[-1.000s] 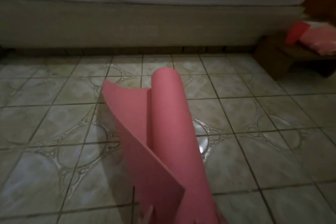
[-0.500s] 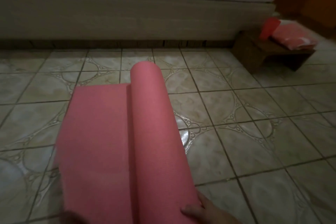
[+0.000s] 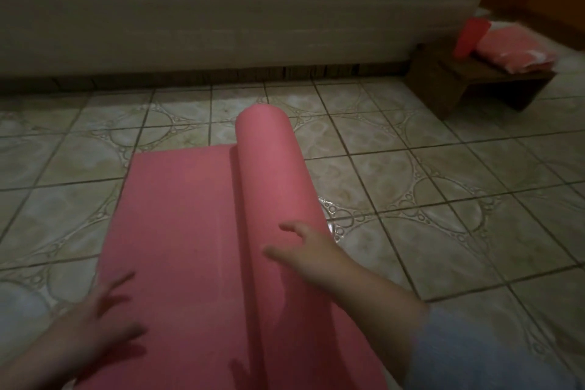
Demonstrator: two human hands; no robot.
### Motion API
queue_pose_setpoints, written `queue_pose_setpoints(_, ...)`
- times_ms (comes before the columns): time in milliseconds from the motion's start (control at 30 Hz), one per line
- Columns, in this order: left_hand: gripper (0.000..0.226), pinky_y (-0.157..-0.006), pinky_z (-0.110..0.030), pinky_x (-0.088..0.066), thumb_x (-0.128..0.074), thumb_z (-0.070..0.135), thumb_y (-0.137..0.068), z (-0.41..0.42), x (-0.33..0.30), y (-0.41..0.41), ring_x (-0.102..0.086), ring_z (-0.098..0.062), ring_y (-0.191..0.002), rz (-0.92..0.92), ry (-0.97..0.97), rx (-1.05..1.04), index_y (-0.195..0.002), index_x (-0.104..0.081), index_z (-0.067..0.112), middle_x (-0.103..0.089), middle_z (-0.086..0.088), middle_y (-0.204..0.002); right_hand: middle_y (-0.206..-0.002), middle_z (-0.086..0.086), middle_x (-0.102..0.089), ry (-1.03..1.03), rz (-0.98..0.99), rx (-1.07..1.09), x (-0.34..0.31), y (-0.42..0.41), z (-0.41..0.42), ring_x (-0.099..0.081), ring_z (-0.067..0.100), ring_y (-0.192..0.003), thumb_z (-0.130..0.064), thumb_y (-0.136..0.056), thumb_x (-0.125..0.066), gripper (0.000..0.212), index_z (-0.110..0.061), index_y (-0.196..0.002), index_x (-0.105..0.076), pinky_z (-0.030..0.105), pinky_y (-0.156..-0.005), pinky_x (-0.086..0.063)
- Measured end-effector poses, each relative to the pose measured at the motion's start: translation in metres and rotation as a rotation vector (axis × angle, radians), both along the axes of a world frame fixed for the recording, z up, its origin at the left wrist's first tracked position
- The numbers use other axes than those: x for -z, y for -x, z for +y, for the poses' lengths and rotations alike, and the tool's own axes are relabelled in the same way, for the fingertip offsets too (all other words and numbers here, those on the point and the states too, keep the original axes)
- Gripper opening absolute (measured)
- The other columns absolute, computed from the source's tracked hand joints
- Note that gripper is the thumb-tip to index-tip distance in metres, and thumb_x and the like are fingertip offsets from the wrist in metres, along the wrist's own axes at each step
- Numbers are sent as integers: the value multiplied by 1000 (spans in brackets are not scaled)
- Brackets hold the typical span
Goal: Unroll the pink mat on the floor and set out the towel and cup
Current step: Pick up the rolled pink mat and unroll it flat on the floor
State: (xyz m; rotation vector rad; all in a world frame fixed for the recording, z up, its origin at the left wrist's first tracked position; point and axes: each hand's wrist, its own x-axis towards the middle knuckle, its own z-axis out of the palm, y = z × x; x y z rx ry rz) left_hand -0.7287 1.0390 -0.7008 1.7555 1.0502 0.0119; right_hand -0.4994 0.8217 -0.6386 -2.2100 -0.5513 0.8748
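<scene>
Mat [image 3: 177, 231] now lies flat across frame centre where its flap hung lifted a moment ago, my left hand [image 3: 95, 323] spread loose on it, right hand [image 3: 310, 253] open against the roll [image 3: 272, 174], towel [image 3: 514, 52] and cup [image 3: 470, 38] waiting upper right.

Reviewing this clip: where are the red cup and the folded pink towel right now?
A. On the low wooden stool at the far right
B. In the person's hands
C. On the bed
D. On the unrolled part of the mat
A: the cup and the towel sit side by side on the stool, far from the mat.
</scene>
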Motion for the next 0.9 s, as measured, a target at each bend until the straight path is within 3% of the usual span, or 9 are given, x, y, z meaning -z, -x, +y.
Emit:
queue_pose_setpoints(100,65,-79,-20,-50,-84,-6,-58,6,8,6,-66,-24,-92,150,-176,211,-115,-65,19,-71,-3,-100,-157,15,-10,263,-84,26,19,8,14,-11,33,-145,-77,-48,-70,115,-36,-144,-23,52,-114,-23)
queue_pose_setpoints(200,68,-87,-23,-39,-78,-6,-59,-1,11,18,-58,-14,-105,253,-266,279,-117,-62,25,-67,1,-111,-158,14,7,396,-191,62,41,13,6,1,34,-146,-76,-33,-76,139,-44,-143,3,64,-108,-21)
queue_pose_setpoints(367,65,-85,-28,-40,-77,-12,-59,-4,15,46,-60,-26,-108,222,-270,171,-102,-60,35,-65,-8,-115,-150,18,-21,437,-281,74,51,-11,-22,-34,35,-134,-66,-30,-82,146,-52,-138,15,51,-106,-37)
queue_pose_setpoints(533,74,-68,-3,-42,-85,-5,-49,17,13,83,-64,-19,-86,272,-296,169,-95,-65,49,-70,1,-98,-139,13,-38,265,-156,48,48,-9,-38,-52,31,-119,-58,-26,-85,150,-52,-141,10,41,-100,-45)
queue_pose_setpoints(633,60,-73,-21,-47,-83,42,-36,37,35,129,-67,-14,-88,317,-358,234,-93,-69,51,-74,-2,-97,-136,7,-38,217,-127,27,58,23,-37,-52,27,-117,-64,-22,-80,148,-55,-138,12,37,-98,-45)
queue_pose_setpoints(700,66,-79,-34,-48,-71,62,-36,39,45,135,-68,-25,-90,343,-396,206,-94,-74,29,-74,-12,-94,-140,6,-33,209,-131,-7,64,36,-33,-47,25,-122,-68,-22,-77,147,-55,-137,13,39,-100,-43)
queue_pose_setpoints(733,69,-83,-45,-49,-71,58,-42,36,43,120,-67,-38,-93,383,-456,184,-94,-75,13,-73,-21,-92,-141,8,-30,216,-121,-27,65,38,-31,-45,26,-124,-68,-23,-77,147,-54,-138,14,41,-102,-42)
queue_pose_setpoints(800,68,-96,-63,-41,-85,32,-57,22,30,75,-50,-55,-116,437,-646,192,-111,-66,-3,-63,-34,-113,-143,11,-26,228,-64,-38,62,32,-32,-41,29,-127,-64,-26,-82,148,-52,-139,12,42,-106,-39)
queue_pose_setpoints(900,72,-115,-33,-18,-70,33,-83,-14,17,-5,-19,-30,-146,307,-509,344,-143,-36,14,-24,-18,-156,-153,15,-9,260,8,30,53,15,-37,-22,32,-141,-51,-27,-90,152,-47,-143,8,45,-114,-28)
